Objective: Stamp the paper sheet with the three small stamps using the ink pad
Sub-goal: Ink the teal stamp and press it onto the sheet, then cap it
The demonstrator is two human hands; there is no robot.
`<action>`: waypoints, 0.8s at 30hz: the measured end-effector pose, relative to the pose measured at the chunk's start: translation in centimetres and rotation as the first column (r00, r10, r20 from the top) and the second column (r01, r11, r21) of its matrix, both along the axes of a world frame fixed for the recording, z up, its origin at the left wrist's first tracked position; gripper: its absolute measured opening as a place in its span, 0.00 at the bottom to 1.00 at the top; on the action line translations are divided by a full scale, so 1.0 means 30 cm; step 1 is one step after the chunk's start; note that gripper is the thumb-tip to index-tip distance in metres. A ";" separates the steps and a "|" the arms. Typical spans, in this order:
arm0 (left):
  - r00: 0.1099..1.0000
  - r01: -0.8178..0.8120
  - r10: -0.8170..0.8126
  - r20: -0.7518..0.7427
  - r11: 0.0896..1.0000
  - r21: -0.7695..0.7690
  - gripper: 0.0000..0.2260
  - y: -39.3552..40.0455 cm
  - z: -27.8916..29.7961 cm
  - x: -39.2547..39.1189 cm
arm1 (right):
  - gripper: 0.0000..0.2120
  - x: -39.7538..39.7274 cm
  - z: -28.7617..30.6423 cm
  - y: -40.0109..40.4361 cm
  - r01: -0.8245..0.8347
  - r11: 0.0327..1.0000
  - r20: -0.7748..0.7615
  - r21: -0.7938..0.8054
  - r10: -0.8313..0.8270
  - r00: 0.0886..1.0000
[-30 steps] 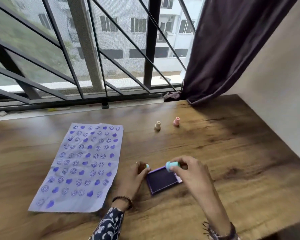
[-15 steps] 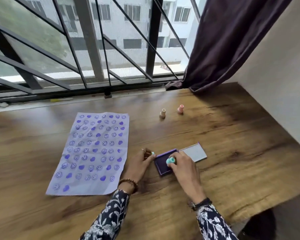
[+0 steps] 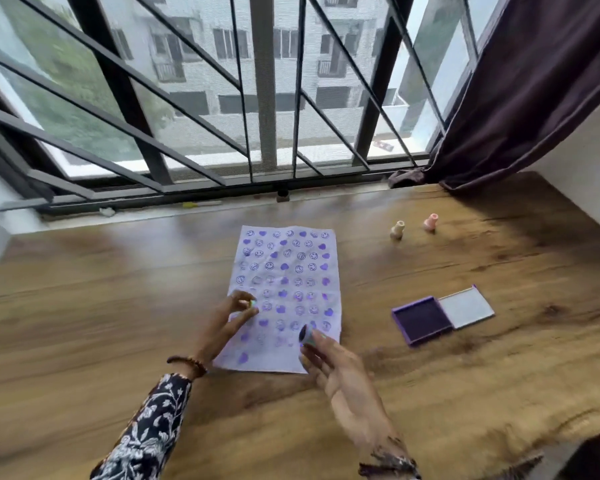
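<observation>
Now both hands had left the ink pad and stood over the near end of the paper sheet (image 3: 284, 292), which lay flat on the table (image 3: 84, 323) and was already nearly filled with rows of purple smileys and hearts. Half a second earlier the right hand had been pressing the teal stamp into the pad, so the stamp was judged freshly inked. At the left, the left hand (image 3: 231, 315) rested at the sheet's left edge, its fingers pinched shut on a small pale-green object, probably the stamp's cap; motion blur prevented certainty. Next, the right hand (image 3: 329, 365) hovered over the sheet's near right corner, thumb and fingers closed on the teal stamp (image 3: 307, 336), held tilted with its dark inked face turned up and toward the paper, not yet touching it. Further right, the ink pad (image 3: 422, 320) lay open and untouched, its lid (image 3: 466, 306) folded flat beside it. Beyond it, the beige stamp (image 3: 397, 230) and the pink stamp (image 3: 431, 222) stood upright, well apart from the hands. Few gaps remained, mostly along the bottom rows, so the task appeared close to completion.
</observation>
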State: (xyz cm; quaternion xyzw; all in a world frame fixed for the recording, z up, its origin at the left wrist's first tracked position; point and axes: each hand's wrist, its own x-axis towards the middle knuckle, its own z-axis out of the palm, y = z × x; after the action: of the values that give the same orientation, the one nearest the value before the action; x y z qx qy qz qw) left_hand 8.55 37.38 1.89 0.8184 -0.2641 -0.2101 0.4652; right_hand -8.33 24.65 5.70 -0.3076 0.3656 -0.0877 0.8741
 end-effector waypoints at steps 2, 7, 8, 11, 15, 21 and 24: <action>0.999 -0.037 0.036 -0.036 0.999 -0.009 0.04 0.055 -0.043 0.006 | 0.11 0.024 -0.034 0.057 0.026 1.000 -0.015 0.012 -0.026 1.000; 0.991 -0.079 0.071 -0.114 0.995 -0.064 0.05 0.091 -0.120 -0.045 | 0.05 0.068 -0.095 0.146 0.003 0.933 -0.150 -0.360 -0.061 0.987; 0.990 -0.088 0.078 -0.120 0.993 -0.078 0.06 0.088 -0.128 -0.062 | 0.05 0.072 -0.102 0.157 -0.065 0.851 -0.221 -0.521 -0.061 0.973; 0.986 -0.113 0.096 -0.140 0.987 -0.116 0.07 0.075 -0.134 -0.109 | 0.07 0.066 -0.113 0.189 -0.367 0.382 -0.435 -0.848 -0.107 0.894; 0.975 -0.117 0.080 -0.207 0.977 -0.176 0.06 0.072 -0.127 -0.130 | 0.10 0.077 -0.113 0.224 -0.596 -0.129 -0.583 -0.793 -0.127 0.803; 0.964 -0.109 0.047 -0.260 0.967 -0.230 0.06 0.076 -0.117 -0.126 | 0.08 0.097 -0.108 0.216 -0.622 -0.231 -0.616 -0.748 -0.106 0.780; 0.963 -0.106 0.043 -0.267 0.968 -0.227 0.06 0.078 -0.118 -0.124 | 0.09 0.118 -0.102 0.175 -0.682 -0.279 -0.698 -0.677 -0.052 0.714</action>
State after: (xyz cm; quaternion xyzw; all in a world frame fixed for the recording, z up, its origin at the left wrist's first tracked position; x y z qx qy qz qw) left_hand 4.83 39.72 -1.65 0.7309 -0.1930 -0.2647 0.5987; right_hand -4.79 29.89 2.65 -0.9474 0.2612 0.0059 0.1847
